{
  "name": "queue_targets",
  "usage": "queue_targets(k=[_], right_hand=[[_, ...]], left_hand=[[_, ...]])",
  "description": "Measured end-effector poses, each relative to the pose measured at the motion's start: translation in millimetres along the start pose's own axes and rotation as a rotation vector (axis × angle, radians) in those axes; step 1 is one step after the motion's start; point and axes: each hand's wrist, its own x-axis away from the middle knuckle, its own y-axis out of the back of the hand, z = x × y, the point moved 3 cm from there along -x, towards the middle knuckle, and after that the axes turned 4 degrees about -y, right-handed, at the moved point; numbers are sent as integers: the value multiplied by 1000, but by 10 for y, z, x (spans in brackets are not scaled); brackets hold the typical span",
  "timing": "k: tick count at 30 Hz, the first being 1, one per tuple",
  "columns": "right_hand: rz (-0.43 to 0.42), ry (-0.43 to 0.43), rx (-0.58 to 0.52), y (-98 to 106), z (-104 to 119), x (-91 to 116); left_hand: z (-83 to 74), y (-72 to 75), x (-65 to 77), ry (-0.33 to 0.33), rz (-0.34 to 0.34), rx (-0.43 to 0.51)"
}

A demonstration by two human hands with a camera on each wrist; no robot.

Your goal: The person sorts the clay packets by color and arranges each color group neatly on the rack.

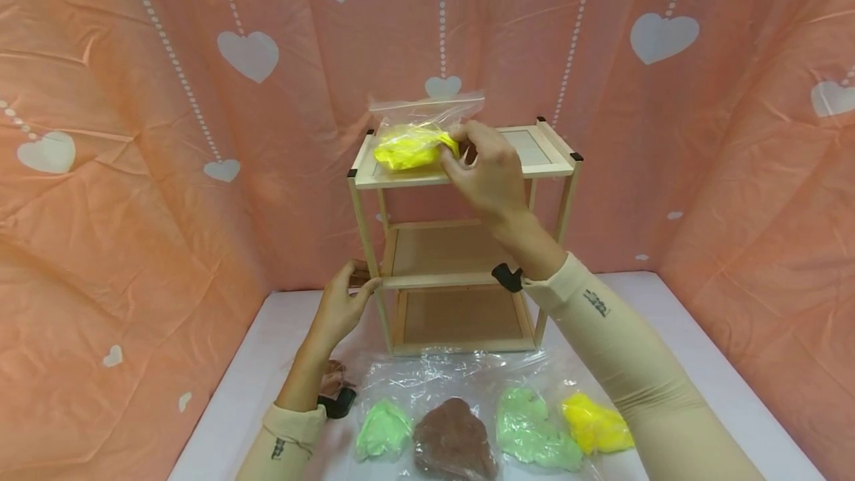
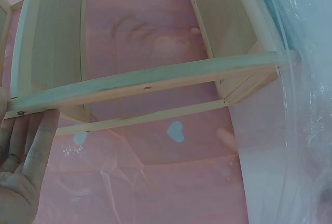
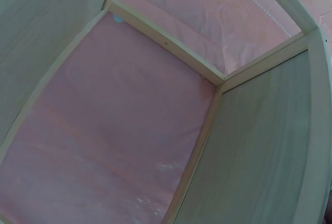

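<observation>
A small three-tier wooden shelf [image 1: 441, 280] stands upright on the white table. On its top tier, toward the left, is a clear zip bag of yellow clay-like material [image 1: 410, 147]. My right hand [image 1: 490, 169] pinches the right side of that bag between thumb and fingers. Lower down, my left hand [image 1: 341, 303] holds the shelf's front left post near the middle tier, thumb in front and fingers behind. The left wrist view shows the left hand [image 2: 23, 167] against the post [image 2: 150, 81]. From the right wrist, only shelf panels [image 3: 249, 130] and frame show; the hand's grip is hidden.
In front of the shelf, clear plastic bags hold light green lumps [image 1: 384, 429] [image 1: 534, 429], a brown lump [image 1: 454, 440] and a yellow lump [image 1: 597, 423]. Another brown piece [image 1: 332, 377] lies partly behind my left wrist. Pink curtains [image 1: 167, 243] enclose the table [image 1: 257, 370].
</observation>
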Motion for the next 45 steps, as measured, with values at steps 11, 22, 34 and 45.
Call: queue_targets(k=[11,22,34,45], right_hand=[[56,-106,108,-107,47,-23],[104,-173,232,-103,40,-2],[176,-157,124,-14,55,23],[54,-42,-4,168,23,170]], left_hand=[[-1,1,-7,-4,-3,9],[-7,-23,2,-5,-7,10],[13,-16,4,15,-10,25],[7,-28,26,13,-16,45]])
